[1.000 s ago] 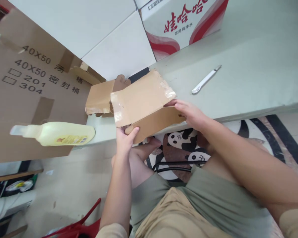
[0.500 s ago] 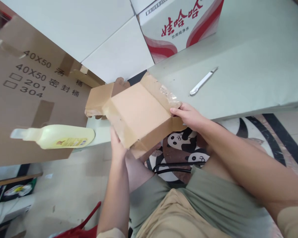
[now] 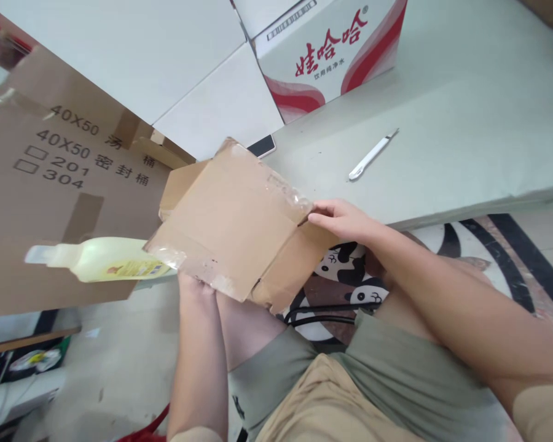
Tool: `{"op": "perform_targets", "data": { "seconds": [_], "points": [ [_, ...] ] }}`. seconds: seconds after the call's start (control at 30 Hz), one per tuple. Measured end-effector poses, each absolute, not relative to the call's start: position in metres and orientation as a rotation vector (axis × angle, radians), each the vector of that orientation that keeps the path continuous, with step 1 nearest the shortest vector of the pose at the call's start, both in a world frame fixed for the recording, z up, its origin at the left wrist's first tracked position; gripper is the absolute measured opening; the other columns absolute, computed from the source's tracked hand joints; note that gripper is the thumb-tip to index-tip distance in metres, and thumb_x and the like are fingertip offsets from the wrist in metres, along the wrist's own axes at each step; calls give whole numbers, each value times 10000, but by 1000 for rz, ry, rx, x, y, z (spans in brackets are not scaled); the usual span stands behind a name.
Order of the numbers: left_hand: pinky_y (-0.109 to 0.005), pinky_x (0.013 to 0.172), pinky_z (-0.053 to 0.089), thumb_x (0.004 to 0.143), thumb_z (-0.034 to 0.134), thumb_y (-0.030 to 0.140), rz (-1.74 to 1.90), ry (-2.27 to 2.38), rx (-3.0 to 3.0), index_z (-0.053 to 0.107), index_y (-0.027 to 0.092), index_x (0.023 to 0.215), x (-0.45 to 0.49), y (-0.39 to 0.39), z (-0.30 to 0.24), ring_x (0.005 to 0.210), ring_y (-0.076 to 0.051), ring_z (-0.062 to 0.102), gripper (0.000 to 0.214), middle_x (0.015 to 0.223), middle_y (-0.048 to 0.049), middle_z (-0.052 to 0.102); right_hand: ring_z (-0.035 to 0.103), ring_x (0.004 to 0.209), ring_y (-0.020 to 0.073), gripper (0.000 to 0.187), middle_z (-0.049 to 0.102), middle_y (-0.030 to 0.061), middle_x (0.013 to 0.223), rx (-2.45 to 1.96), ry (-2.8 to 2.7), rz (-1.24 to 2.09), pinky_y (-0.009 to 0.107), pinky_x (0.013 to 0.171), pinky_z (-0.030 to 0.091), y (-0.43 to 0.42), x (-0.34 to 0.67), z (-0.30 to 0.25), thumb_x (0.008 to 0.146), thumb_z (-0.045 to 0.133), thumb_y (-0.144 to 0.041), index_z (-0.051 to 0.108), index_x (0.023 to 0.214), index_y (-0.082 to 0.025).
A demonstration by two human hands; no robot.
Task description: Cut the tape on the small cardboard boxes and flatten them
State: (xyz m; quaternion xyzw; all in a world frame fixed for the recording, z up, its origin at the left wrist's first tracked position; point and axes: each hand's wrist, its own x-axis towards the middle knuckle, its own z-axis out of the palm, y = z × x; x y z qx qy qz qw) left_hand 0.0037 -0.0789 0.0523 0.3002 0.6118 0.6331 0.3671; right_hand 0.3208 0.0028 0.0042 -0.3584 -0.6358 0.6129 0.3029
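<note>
An unfolded small cardboard box (image 3: pixel 235 215) is held over my lap at the table's edge, its flaps spread nearly flat with shiny tape along the edges. My left hand (image 3: pixel 197 287) supports its lower left flap from beneath, and the fingers are hidden under the cardboard. At the right corner, my right hand (image 3: pixel 341 219) pinches the box between thumb and fingers, beside a side flap (image 3: pixel 299 264) that hangs down. Behind the sheet, another small brown box (image 3: pixel 179 184) is partly covered.
A white craft knife (image 3: pixel 373 155) lies on the table (image 3: pixel 465 123). A pale yellow bottle (image 3: pixel 115 258) stands at the left before a large carton (image 3: pixel 32 233). A white and red water carton (image 3: pixel 332 61) and a dark phone-like object (image 3: pixel 262 146) are at the back.
The box has opened out flatter and tipped, its flaps now spread. My left hand has moved left and down with the flap; my right hand has shifted slightly left.
</note>
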Motion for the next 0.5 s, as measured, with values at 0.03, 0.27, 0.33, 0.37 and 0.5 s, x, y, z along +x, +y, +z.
{"op": "perform_targets", "data": {
  "seconds": [0.03, 0.27, 0.33, 0.37, 0.5],
  "points": [
    [-336, 803, 583, 878, 585, 435, 1655, 1572, 760, 690, 254, 1012, 2, -78, 53, 1014, -230, 673, 248, 1003, -65, 723, 650, 985, 256, 234, 728, 61, 1041, -986, -1678, 1553, 443, 916, 486, 4, 321, 4, 829, 570, -378, 692, 932, -208],
    [-388, 1003, 525, 777, 662, 536, 1758, 1409, 766, 694, 283, 1040, 10, -68, 52, 1262, -263, 579, 366, 1111, -65, 741, 633, 1012, 256, 527, 648, 117, 1191, -1149, -1271, 1402, 401, 789, 532, 12, 322, -4, 755, 677, -475, 572, 1212, -234],
    [-388, 1017, 515, 760, 681, 531, 1720, 1369, 739, 699, 282, 1020, 17, -64, 49, 1281, -265, 564, 360, 1138, -64, 736, 637, 758, 197, 456, 682, 92, 963, -999, -1268, 1702, 325, 607, 510, 9, 322, -2, 767, 662, -529, 609, 1085, -207],
    [-393, 1020, 513, 757, 683, 526, 1697, 1356, 731, 702, 280, 1014, 19, -62, 47, 1285, -267, 561, 356, 1147, -63, 734, 594, 639, 164, 429, 668, 67, 842, -920, -1278, 1815, 297, 529, 471, 6, 322, 0, 766, 661, -552, 621, 1000, -195],
    [-404, 1036, 496, 781, 575, 594, 1698, 1246, 747, 702, 279, 1029, 26, -48, 43, 1327, -260, 524, 420, 1190, -54, 719, 369, 430, 87, 422, 523, -19, 586, -881, -1188, 1806, 263, 392, 298, 2, 324, 9, 735, 682, -611, 593, 787, -201]
  ]
}}
